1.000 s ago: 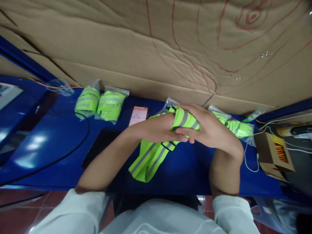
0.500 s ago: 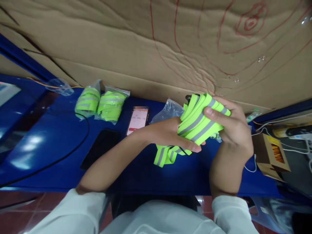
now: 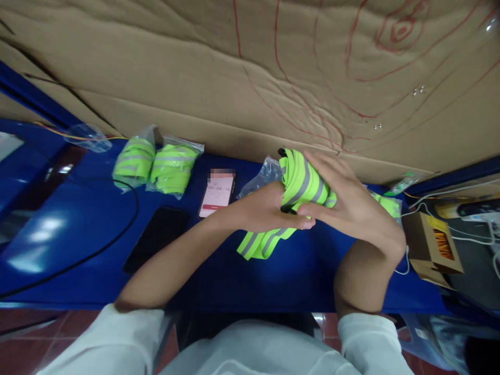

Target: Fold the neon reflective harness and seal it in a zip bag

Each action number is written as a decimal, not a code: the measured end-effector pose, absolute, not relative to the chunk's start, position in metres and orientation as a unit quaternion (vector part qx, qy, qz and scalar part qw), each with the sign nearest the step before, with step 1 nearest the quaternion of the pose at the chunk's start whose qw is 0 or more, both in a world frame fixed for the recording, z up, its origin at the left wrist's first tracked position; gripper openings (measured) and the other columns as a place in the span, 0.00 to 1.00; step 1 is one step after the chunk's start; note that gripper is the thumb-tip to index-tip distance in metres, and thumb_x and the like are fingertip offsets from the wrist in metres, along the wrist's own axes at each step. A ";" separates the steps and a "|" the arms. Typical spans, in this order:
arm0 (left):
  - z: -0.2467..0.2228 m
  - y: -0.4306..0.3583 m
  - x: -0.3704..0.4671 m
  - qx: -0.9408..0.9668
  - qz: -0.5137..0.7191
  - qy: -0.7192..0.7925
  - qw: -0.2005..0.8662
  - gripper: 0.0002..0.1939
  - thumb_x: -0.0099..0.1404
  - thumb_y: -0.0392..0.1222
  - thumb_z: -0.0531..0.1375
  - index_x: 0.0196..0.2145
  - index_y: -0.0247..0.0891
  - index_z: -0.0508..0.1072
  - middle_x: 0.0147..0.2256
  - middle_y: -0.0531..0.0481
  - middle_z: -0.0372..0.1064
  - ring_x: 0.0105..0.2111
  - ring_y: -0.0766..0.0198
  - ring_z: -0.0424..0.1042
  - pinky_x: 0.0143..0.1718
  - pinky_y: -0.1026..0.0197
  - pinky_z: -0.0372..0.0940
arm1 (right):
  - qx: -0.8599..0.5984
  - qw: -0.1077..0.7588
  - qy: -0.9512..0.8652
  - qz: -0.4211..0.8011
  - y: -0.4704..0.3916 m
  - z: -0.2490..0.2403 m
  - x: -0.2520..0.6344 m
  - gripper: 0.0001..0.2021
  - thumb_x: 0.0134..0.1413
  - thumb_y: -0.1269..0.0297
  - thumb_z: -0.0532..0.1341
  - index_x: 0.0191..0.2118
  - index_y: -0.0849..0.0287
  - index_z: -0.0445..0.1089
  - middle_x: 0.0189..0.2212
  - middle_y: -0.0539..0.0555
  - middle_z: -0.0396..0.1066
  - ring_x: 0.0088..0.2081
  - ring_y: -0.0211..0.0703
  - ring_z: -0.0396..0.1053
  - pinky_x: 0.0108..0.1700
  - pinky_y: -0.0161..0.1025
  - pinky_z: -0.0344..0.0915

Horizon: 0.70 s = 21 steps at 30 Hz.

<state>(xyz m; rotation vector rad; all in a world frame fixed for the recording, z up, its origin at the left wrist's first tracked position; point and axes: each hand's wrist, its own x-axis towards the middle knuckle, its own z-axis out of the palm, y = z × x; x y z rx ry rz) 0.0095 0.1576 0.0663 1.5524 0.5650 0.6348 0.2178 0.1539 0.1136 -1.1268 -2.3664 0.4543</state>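
A bundle of neon yellow-green reflective straps (image 3: 303, 179) with grey stripes is folded between my two hands above the table. My left hand (image 3: 269, 209) grips its lower left side, thumb in front, the other fingers mostly hidden. Over its right side curves my right hand (image 3: 347, 195), thumb low against the front and fingers behind the top. Black pieces show at the bundle's upper left corner and near my thumbs. Loose strap ends hang below my left hand. Behind that wrist lies a clear plastic bag (image 3: 260, 179).
Two bagged strap bundles, one (image 3: 135, 161) beside the other (image 3: 174, 167), stand at the back left. A lit phone (image 3: 216, 195) shows a timer, near a dark phone-like slab (image 3: 156, 237). More bagged straps (image 3: 390, 205) lie right of my hand, by an open cardboard box (image 3: 424, 239). Cardboard rises behind the table.
My right hand has moved left and closed further over the folded straps, bending their right end round. The bundle now looks more compact, and bagged straps show behind my right wrist.
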 end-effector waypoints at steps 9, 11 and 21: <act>0.059 0.164 0.005 0.657 0.242 0.188 0.689 0.13 0.63 0.42 0.71 0.43 0.35 0.79 0.41 0.48 0.81 0.42 0.59 0.80 0.43 0.60 0.75 | -0.401 0.211 -0.879 0.150 0.154 0.112 0.211 0.31 0.60 0.51 0.70 0.65 0.57 0.68 0.60 0.61 0.73 0.60 0.59 0.73 0.62 0.53 0.70; 0.059 0.163 0.008 0.616 0.246 0.175 0.728 0.10 0.63 0.39 0.71 0.42 0.35 0.80 0.41 0.48 0.81 0.42 0.60 0.80 0.45 0.59 0.75 | -0.423 0.222 -0.868 0.132 0.151 0.114 0.209 0.29 0.60 0.53 0.71 0.63 0.56 0.71 0.58 0.60 0.75 0.58 0.59 0.75 0.60 0.53 0.72; 0.047 0.150 0.035 0.472 0.273 0.145 0.826 0.17 0.58 0.34 0.74 0.45 0.34 0.80 0.42 0.44 0.81 0.46 0.57 0.81 0.51 0.57 0.74 | -0.486 0.239 -0.830 0.135 0.139 0.132 0.224 0.19 0.60 0.51 0.71 0.52 0.53 0.78 0.39 0.51 0.82 0.34 0.48 0.79 0.40 0.43 0.73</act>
